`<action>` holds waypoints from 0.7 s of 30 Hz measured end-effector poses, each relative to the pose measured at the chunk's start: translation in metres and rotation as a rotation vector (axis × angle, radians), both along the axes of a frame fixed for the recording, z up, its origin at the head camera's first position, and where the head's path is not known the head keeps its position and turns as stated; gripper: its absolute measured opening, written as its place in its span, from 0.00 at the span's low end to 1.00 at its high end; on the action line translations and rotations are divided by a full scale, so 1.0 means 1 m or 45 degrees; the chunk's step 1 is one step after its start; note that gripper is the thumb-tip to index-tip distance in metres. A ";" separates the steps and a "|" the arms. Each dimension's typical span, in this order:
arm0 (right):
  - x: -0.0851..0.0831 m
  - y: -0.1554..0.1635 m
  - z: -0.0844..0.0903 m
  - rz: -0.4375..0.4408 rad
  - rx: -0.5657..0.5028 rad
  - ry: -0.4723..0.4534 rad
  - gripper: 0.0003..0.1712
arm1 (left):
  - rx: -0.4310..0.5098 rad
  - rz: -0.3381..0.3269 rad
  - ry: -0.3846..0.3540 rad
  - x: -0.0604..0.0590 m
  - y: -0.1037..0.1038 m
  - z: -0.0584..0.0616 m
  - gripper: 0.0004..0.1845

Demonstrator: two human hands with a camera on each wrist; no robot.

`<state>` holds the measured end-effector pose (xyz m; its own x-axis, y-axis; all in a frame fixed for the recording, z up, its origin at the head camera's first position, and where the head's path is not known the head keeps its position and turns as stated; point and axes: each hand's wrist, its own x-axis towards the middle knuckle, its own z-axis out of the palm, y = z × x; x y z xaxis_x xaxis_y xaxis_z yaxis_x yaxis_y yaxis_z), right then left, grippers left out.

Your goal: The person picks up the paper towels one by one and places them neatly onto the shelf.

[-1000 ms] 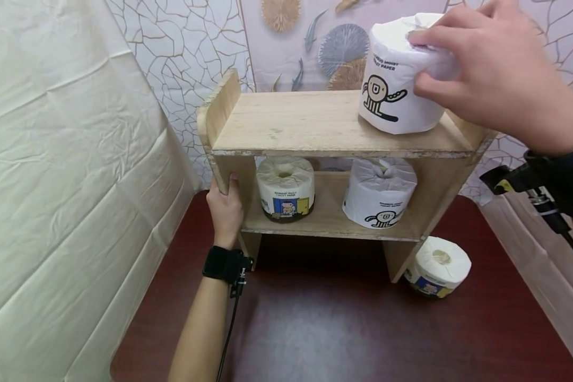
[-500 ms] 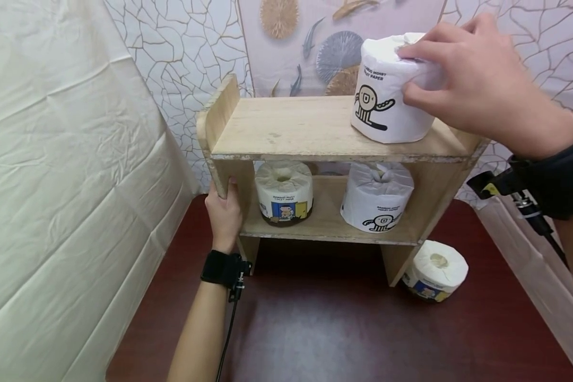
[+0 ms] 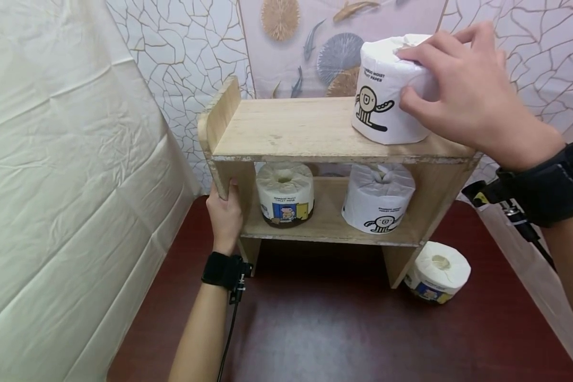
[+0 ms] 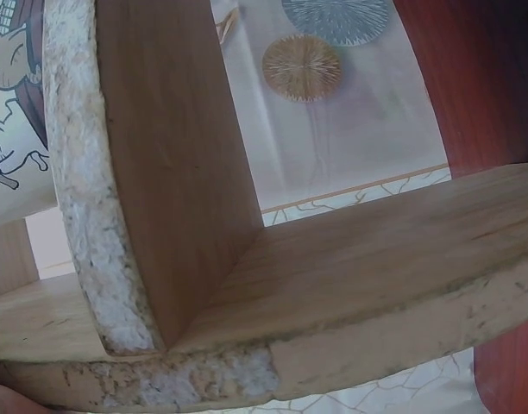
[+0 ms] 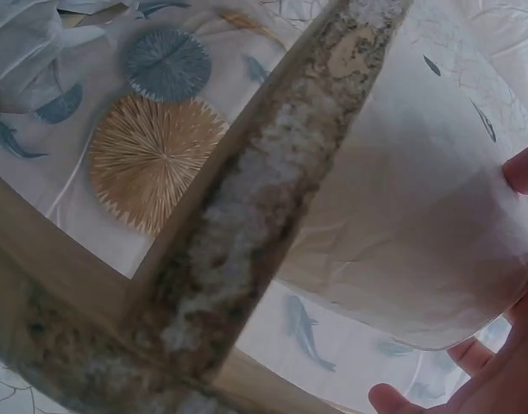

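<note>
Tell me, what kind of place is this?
Probably a makeshift indoor filming corner, though I can't be sure. A creased pale cloth lines the left side, a patterned backdrop is behind the wooden shelf, and black wrist straps carry small cameras.

Creased pale cloth (image 3: 71, 180) — reddish table (image 3: 344, 339)
</note>
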<state>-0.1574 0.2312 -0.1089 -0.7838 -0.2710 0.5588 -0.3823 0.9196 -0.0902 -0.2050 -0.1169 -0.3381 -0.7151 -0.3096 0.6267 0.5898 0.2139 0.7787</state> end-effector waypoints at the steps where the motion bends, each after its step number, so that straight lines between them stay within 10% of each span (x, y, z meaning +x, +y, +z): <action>1: 0.000 0.000 0.000 0.003 -0.001 0.003 0.33 | 0.001 0.006 -0.001 0.000 0.000 0.000 0.13; 21: -0.008 0.033 0.009 0.400 -0.266 0.177 0.30 | 0.005 -0.004 -0.008 0.001 0.000 0.001 0.15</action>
